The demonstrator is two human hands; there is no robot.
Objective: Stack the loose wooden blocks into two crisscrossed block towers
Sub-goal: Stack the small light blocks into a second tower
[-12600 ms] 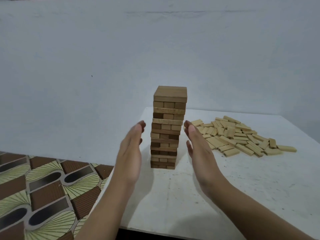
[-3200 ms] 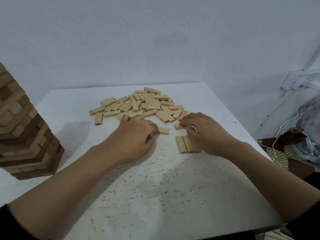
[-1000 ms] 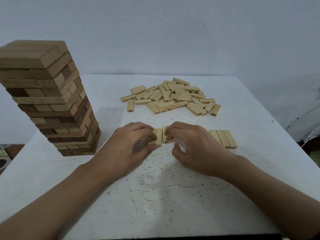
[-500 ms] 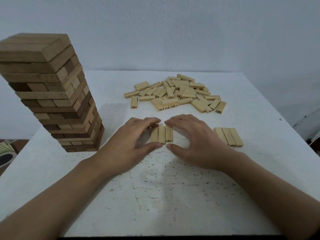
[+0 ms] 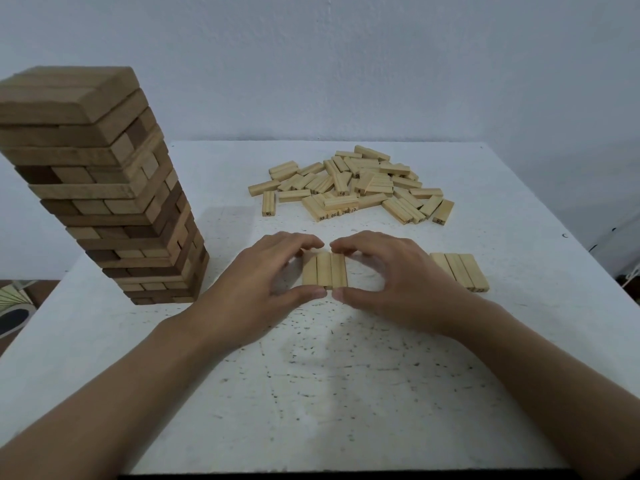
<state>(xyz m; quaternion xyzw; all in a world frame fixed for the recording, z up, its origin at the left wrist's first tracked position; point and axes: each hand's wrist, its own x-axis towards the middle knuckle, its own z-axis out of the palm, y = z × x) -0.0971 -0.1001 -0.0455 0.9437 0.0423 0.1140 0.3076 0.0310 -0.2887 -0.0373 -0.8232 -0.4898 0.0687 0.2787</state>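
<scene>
Gathered a second ago, the three-block row (image 5: 324,273) now lies flat on the bench (image 5: 346,393) — left hand (image 5: 263,282) and right hand (image 5: 391,278) curl fingers round its ends, holding it; probably a base layer, squared for stacking

Head cam looks fwd/down, close over table (image 5: 346,403).

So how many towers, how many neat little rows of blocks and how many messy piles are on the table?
Tall dark tower: 1
Rows of three pale blocks: 2, the middle row held by left hand and right hand, and the right row
Loose pile: 1
Total: 4
</scene>
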